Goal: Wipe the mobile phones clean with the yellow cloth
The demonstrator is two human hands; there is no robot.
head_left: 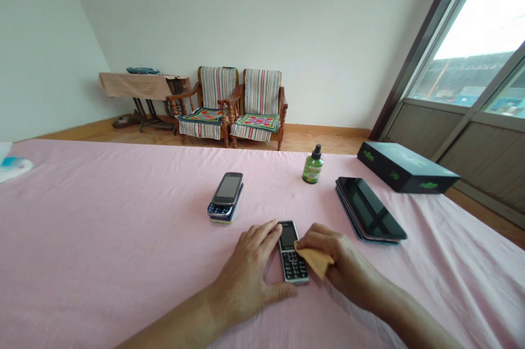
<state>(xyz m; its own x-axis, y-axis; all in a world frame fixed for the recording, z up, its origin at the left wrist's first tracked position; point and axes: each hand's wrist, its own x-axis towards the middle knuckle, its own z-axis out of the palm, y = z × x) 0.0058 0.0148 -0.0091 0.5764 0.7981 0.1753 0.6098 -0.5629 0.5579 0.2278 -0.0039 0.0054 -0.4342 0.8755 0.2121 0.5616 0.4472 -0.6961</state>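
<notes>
A small black keypad phone (292,253) lies flat on the pink tablecloth (102,239) in front of me. My left hand (250,272) rests beside it on the left, fingers stretched flat, fingertips touching the phone's upper left edge. My right hand (332,253) is closed on a folded tan cloth (314,260) and presses it against the phone's right side.
A stack of phones (225,196) sits a little behind and left. A green spray bottle (313,164) stands farther back. To the right lie stacked dark tablets (371,209) and a black box (406,167). Two striped wooden chairs (233,105) stand by the far wall.
</notes>
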